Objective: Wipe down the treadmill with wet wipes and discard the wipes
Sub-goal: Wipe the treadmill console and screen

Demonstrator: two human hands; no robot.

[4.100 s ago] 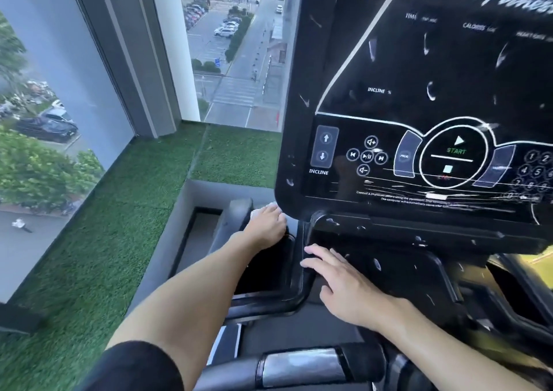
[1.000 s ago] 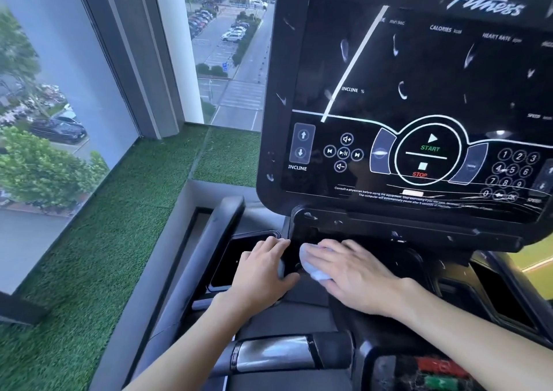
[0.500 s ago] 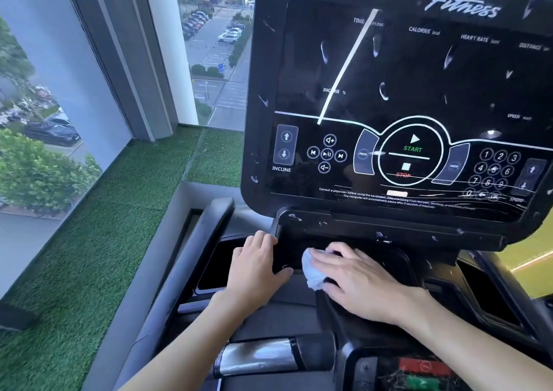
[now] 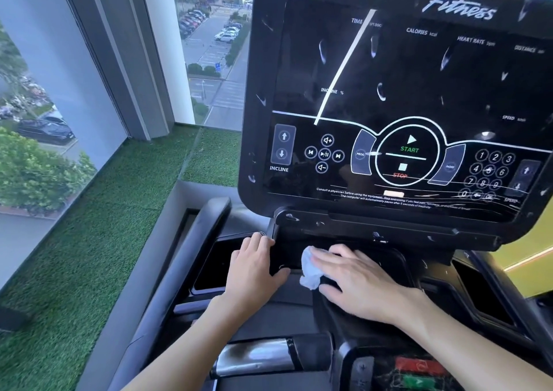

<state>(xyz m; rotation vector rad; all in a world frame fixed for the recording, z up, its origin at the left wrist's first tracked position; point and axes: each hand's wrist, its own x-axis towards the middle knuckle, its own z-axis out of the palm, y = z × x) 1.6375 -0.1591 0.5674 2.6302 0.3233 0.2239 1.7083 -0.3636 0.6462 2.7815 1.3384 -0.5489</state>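
1. Pressing the wet wipe [image 4: 309,268] onto the ledge [image 4: 386,256] under the treadmill [image 4: 185,256] console [image 4: 389,91] with the right hand [image 4: 359,283], fingers stretched flat over it. I'd guess that's to scrub the plastic.
2. The left hand [image 4: 254,265] rests just beside it, fingers flat, holding nothing. Probably just bracing.
3. Count: one wipe, two hands, one console. The screen's streaky, so I reckon there's plenty left to wipe.
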